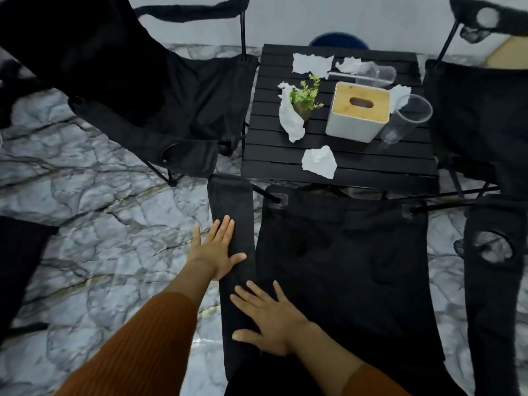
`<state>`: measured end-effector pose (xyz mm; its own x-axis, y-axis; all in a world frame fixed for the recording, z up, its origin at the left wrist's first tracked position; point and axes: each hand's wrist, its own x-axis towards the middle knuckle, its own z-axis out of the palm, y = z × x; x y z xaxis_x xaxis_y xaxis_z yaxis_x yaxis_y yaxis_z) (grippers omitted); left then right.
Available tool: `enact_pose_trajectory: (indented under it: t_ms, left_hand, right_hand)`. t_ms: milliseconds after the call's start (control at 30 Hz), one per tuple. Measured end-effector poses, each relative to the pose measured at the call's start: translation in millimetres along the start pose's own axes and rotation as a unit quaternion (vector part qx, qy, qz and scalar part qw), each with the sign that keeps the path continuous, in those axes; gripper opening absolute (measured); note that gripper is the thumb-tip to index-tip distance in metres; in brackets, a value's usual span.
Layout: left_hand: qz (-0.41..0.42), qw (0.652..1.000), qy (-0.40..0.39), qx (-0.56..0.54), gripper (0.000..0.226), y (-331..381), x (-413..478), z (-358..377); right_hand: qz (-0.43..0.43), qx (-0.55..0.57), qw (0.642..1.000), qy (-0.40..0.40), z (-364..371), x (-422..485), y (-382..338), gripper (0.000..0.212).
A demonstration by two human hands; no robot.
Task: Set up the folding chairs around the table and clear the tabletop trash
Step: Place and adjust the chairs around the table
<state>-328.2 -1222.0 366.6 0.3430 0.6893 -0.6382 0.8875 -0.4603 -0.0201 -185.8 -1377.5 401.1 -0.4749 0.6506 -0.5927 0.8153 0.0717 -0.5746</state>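
Head view: both hands, left (217, 250) and right (268, 318), lie flat, grasping nothing, on the near folding chair's armrest (233, 201); shoving it could jolt the worktop (340, 167), toppling the upright plastic cup (405, 118).

Two arms come in from the bottom of the frame. Both wear long orange-brown sleeves (137, 347) made of soft knit with thin lines running down it. The left hand (215, 252) and right hand (271, 321) are bare, with no rings or watch showing.
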Motion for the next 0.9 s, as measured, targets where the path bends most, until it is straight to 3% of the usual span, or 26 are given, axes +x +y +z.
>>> enact_pose_trajectory:
  t_ms: [233, 500, 733, 900]
  left_hand:
    - [-0.004, 0.999, 0.002, -0.052, 0.064, 45, -55, -48]
    - [0.013, 0.99, 0.058, -0.132, 0.054, 97, -166, -81]
    - [-0.003, 0.97, 0.138, -0.199, 0.047, 111, -295, -97]
    - [-0.046, 0.962, 0.155, -0.218, 0.055, 82, -372, -93]
  right_hand:
    - [0.126, 0.065, 0.989, 0.049, -22, -83, 0, 0.066]
    - [0.271, 0.103, 0.948, 0.132, -29, -217, -3, 0.056]
    - [0.267, 0.082, 0.936, 0.214, -33, -303, -62, 0.05]
    - [0.233, 0.048, 0.941, 0.24, -42, -320, -121, 0.049]
